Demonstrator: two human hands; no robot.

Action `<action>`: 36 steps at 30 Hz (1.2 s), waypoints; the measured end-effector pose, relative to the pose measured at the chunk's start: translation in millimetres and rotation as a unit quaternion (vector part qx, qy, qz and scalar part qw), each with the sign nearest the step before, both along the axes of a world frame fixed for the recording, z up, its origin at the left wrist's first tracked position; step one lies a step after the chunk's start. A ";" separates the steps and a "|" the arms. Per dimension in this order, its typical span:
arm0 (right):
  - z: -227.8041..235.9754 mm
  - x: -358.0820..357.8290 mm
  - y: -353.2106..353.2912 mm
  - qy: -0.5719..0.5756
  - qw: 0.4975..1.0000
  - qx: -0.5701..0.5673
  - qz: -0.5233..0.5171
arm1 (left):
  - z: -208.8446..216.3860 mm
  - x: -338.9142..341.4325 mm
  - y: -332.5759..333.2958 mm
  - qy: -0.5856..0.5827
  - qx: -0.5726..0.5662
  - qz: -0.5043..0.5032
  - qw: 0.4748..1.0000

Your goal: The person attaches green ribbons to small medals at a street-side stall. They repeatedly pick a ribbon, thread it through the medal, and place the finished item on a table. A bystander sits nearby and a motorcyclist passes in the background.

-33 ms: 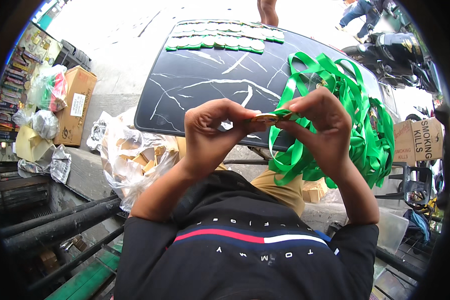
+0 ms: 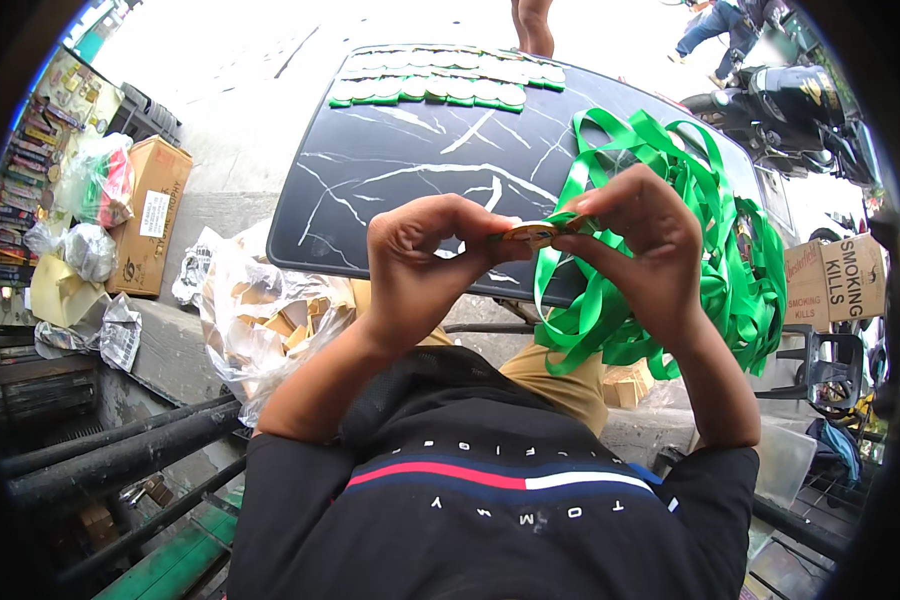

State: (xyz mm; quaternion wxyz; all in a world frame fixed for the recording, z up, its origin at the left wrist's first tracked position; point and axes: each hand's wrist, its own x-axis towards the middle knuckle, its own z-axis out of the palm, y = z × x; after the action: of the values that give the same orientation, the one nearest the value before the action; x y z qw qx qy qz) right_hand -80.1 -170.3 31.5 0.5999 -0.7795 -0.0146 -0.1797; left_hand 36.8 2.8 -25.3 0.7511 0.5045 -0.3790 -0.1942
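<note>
A gold-coloured medal [image 2: 532,231] with a bit of green ribbon at its edge is held up in front of my chest, above the near edge of the table. My left hand [image 2: 425,262] pinches its left side between thumb and fingertips. From the other side, my right hand [image 2: 642,235] grips the medal and its green ribbon with thumb and forefinger. Just beyond and beside my right hand lies a large tangled heap of green ribbons [image 2: 735,285], which spills over the table edge. Rows of medals with folded green ribbon [image 2: 450,90] lie overlapped at the far left of the table.
The black marble-patterned table [image 2: 370,160] spans the middle. Left of my legs, a clear plastic bag [image 2: 232,330] holds small tan pieces. Cardboard boxes [image 2: 155,225] stand at both sides. A person's legs [image 2: 533,25] are beyond the table; motorcycles [image 2: 795,95] stand at far right.
The medal has tipped slightly, so more of its gold face shows. My right hand has risen a little; both hands keep their hold.
</note>
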 end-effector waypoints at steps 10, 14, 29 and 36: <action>-28.2 168.4 -170.8 0.234 0.952 -0.165 0.109 | -36.6 113.9 -119.0 -0.439 0.148 0.200 0.864; -50.0 214.0 -199.9 0.270 0.928 -0.196 0.164 | -60.0 114.2 -126.3 -0.559 0.217 0.197 0.776; -65.3 239.8 -203.0 0.265 0.895 -0.345 0.101 | -72.3 113.7 -132.2 -0.603 0.285 0.152 0.729; -62.8 235.5 -195.4 0.276 0.892 -0.352 0.065 | -71.2 112.8 -135.5 -0.619 0.291 0.140 0.716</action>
State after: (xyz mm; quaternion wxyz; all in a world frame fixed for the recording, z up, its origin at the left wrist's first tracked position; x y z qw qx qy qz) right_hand 155.4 -365.8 -31.3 0.2760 -0.9552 0.0387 0.0991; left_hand 149.6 -132.8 -96.6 0.1830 0.7531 -0.6093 0.1679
